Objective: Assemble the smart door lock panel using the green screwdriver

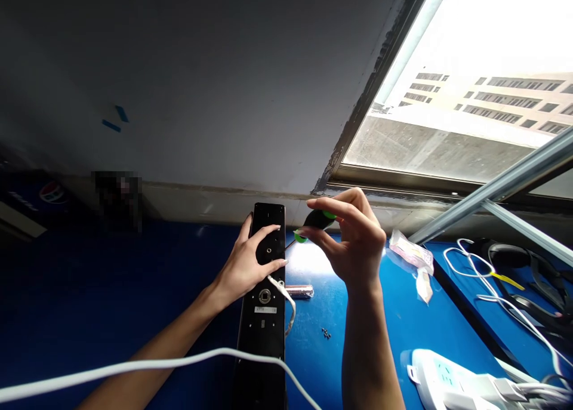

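Observation:
A long black door-lock panel [264, 314] lies lengthwise on the blue table [340, 338]. My left hand [250, 261] rests on its far half with the fingers laid across the face, steadying it. A short white cable [286, 296] curls out of the panel beside that hand. My right hand [351, 237] hovers just right of the panel, fingers pinched round a screwdriver [316, 222] with a black and green handle; its tip points down-left toward the panel.
Several tiny dark screws [326, 333] and a small silver cylinder [299, 290] lie right of the panel. A plastic packet [409, 252], a white power strip [452, 380], white and black cables [487, 284] sit at right. A white cord [134, 368] crosses the foreground. Wall and window behind.

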Demonstrator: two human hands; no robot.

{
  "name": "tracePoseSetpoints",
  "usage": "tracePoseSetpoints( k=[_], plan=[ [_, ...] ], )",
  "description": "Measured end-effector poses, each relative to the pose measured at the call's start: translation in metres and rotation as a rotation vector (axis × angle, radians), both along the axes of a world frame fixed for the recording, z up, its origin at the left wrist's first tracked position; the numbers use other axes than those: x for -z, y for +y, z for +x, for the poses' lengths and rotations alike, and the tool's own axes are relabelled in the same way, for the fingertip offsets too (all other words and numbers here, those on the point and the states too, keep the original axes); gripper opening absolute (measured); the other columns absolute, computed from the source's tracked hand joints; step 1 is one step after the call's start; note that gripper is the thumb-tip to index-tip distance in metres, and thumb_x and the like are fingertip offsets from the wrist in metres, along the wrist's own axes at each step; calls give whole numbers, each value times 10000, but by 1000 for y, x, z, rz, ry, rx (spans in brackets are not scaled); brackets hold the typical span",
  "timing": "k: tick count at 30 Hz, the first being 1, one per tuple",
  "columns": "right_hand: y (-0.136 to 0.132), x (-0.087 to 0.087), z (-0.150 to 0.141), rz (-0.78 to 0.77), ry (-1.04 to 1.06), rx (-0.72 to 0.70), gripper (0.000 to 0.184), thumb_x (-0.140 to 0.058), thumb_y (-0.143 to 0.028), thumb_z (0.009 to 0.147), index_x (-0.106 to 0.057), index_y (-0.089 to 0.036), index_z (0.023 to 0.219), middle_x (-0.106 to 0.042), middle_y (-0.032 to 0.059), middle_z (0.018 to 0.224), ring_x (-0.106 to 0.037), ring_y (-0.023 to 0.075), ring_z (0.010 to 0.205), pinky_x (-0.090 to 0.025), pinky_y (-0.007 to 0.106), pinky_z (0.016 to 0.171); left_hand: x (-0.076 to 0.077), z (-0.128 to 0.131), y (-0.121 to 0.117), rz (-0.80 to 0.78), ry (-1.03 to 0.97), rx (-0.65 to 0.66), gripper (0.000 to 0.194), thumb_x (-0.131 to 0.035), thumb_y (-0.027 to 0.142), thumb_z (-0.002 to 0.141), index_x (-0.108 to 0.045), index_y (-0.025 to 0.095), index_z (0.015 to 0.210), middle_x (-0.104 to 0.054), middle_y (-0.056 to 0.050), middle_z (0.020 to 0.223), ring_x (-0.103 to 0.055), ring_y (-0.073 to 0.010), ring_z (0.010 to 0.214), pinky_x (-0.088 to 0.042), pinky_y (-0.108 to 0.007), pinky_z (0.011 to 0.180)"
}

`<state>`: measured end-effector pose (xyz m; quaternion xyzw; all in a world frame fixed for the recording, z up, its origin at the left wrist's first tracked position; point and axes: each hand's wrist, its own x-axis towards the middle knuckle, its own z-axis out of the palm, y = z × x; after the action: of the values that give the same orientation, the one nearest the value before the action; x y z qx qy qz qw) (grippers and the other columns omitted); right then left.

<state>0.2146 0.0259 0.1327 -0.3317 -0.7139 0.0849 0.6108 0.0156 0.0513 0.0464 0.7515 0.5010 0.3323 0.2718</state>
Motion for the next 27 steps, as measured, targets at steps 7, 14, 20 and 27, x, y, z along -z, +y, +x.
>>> tracePoseSetpoints(
  k=[7, 14, 20, 27],
  plan=[
    [0, 0, 5, -98, -6, -215, 458, -649, -156, 991, -672, -365, 1398, -729, 54, 1264, -735, 231, 1107, -639, 454, 959, 3, -1, 0, 26, -6, 4, 633, -861, 420, 793, -653, 325, 1384, -255, -43, 1722, -383, -350, 1551, -384, -472, 1270],
    [-3, -4, 7, -60, -48, -90, 421, -592, -180, 1024, -681, -355, 1396, -704, 60, 1259, -688, 219, 1167, -589, 441, 1018, 3, 0, 0, 50, -13, 9, 592, -853, 386, 803, -662, 331, 1361, -293, -48, 1701, -442, -346, 1514, -409, -477, 1255],
    [-5, -4, 10, 33, -34, -16, 480, -833, -123, 841, -773, -387, 1238, -705, 3, 955, -687, 165, 848, -616, 341, 752, 2, 2, -1, 39, -31, 6, 569, -838, 411, 813, -671, 317, 1348, -263, -49, 1716, -406, -369, 1534, -390, -510, 1259],
    [-5, -4, 8, -83, -85, -150, 518, -579, -106, 1006, -620, -351, 1461, -713, 60, 1303, -712, 222, 1150, -597, 436, 1016, -1, 4, -4, 27, -20, 8, 568, -827, 431, 822, -669, 322, 1358, -266, -43, 1715, -378, -381, 1548, -378, -533, 1265]
  ],
)
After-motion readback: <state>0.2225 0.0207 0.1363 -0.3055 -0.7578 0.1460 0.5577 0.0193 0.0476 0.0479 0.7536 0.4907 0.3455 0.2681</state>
